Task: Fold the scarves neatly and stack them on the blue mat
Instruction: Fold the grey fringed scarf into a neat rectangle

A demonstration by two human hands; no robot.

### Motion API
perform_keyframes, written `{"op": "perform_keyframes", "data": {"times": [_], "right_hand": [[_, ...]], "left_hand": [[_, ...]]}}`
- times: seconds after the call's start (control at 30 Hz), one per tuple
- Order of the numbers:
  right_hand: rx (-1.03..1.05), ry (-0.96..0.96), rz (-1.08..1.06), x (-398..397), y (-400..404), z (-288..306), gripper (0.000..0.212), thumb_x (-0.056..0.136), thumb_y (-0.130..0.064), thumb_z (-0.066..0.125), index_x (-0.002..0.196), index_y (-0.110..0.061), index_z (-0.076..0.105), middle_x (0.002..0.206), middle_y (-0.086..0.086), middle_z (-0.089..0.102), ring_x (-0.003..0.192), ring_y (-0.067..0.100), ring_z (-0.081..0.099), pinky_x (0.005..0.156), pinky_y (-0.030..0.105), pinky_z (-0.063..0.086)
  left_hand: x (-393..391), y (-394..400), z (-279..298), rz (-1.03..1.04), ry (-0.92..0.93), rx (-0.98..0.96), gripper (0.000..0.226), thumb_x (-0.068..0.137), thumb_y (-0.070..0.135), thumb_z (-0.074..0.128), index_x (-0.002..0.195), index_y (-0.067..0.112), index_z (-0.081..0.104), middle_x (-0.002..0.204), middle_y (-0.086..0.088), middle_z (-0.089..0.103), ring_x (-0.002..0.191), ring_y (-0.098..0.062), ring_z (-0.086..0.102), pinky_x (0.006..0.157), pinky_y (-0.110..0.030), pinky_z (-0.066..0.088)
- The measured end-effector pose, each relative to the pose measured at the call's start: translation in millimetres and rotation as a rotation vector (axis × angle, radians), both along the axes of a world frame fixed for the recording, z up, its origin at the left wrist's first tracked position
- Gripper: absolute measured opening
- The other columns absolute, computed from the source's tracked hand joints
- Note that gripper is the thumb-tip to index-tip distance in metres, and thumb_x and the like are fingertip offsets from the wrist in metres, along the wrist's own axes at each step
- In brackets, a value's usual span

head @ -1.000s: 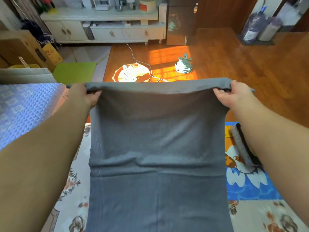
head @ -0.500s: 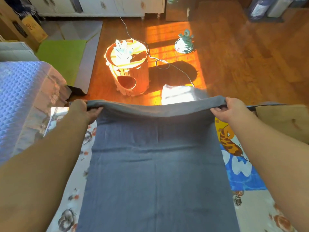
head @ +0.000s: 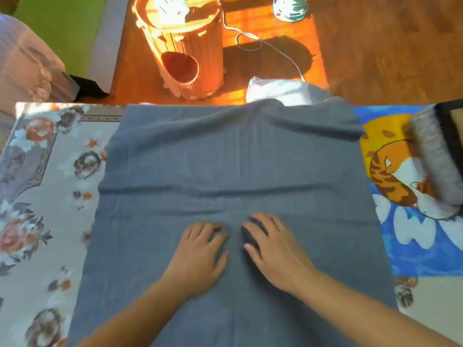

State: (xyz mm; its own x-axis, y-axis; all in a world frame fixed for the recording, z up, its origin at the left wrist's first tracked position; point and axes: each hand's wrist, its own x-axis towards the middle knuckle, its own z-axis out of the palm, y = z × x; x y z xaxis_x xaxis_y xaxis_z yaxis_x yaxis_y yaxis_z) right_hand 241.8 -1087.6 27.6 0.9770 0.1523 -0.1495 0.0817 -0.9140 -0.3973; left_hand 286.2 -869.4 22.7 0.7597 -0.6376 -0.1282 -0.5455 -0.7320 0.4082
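The grey scarf [head: 235, 171] lies spread flat across the floral cloth [head: 50, 171] that covers the table, and I take that scarf as my marker for everything else. Both my hands rest on its near half, side by side near the middle. My left hand [head: 198, 254] lies palm down, fingers loosely together and a little bent at the tips, pressing on the fabric and holding nothing. My right hand [head: 273, 251] sits just right of it, also palm down, its fingers slightly spread; the thumb points toward my left hand. The tips of my right fingers are smeared by motion blur, so I cannot tell whether they lie flat or nip a small tuck of cloth.

A shallow crease runs across the scarf just beyond my fingertips, from its left edge to its right. The far edge of the scarf is rumpled and humps up at the table's far side.

To the right of the scarf, touching or slipping under its right edge, lies the blue mat [head: 421, 249] with a tiger and white flowers printed on it. On that mat, well right of the scarf's far corner, sits a folded grey scarf [head: 436, 161] with a black one [head: 451, 136] against it.

Beyond the scarf's far edge, on the wooden floor, a white bundle [head: 280, 91] shows just past the hump, a slatted wooden barrel [head: 185, 46] stands further off to the left, and a white cable [head: 275, 48] trails between them.
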Motion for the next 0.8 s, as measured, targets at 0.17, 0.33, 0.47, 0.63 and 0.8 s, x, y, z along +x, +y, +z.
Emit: {"op": "perform_keyframes", "data": {"times": [0.17,0.33,0.47,0.63,0.8], "right_hand": [[-0.247,0.008,-0.13,39,-29,-40,0.063,0.095,-0.051,0.034,0.149,-0.021,0.046,0.159,0.015,0.034,0.145,0.041,0.031,0.117,0.057,0.029],[-0.356,0.097,-0.257,153,-96,-36,0.072,0.094,-0.061,0.019,0.157,-0.027,0.028,0.166,0.012,0.016,0.151,0.039,0.015,0.122,0.053,0.011],[-0.388,0.001,-0.268,172,-92,-27,0.066,0.098,-0.053,0.029,0.154,-0.018,0.036,0.163,0.02,0.021,0.149,0.044,0.016,0.121,0.058,0.014],[-0.272,-0.016,0.25,135,-42,-31,0.065,0.097,-0.058,0.03,0.153,-0.027,0.037,0.163,0.008,0.028,0.15,0.034,0.023,0.121,0.053,0.022],[-0.434,0.056,-0.32,232,-180,-36,0.073,0.095,-0.062,0.009,0.158,-0.028,0.022,0.166,0.007,0.017,0.153,0.032,0.012,0.124,0.049,0.008]], "left_hand": [[48,-7,-31,0.138,-0.144,0.136,0.053,0.092,0.048,0.047,0.14,0.027,0.058,0.145,-0.015,0.05,0.136,-0.04,0.042,0.114,-0.054,0.029],[164,-1,-30,0.36,-0.068,0.293,0.059,0.102,0.056,0.028,0.159,0.038,0.025,0.168,-0.007,0.016,0.155,-0.033,0.008,0.124,-0.056,0.006],[203,-6,-27,0.455,0.004,0.336,0.065,0.102,0.06,0.021,0.161,0.039,0.005,0.17,-0.004,-0.004,0.156,-0.031,-0.01,0.124,-0.055,-0.005],[194,-7,-34,0.418,-0.097,0.312,0.067,0.1,0.062,0.011,0.162,0.037,0.001,0.171,-0.004,-0.005,0.156,-0.024,-0.013,0.126,-0.05,-0.004],[197,-6,-45,0.422,-0.151,0.372,0.068,0.097,0.064,0.003,0.16,0.039,-0.004,0.171,-0.003,-0.005,0.156,-0.023,-0.013,0.126,-0.05,-0.005]]}}
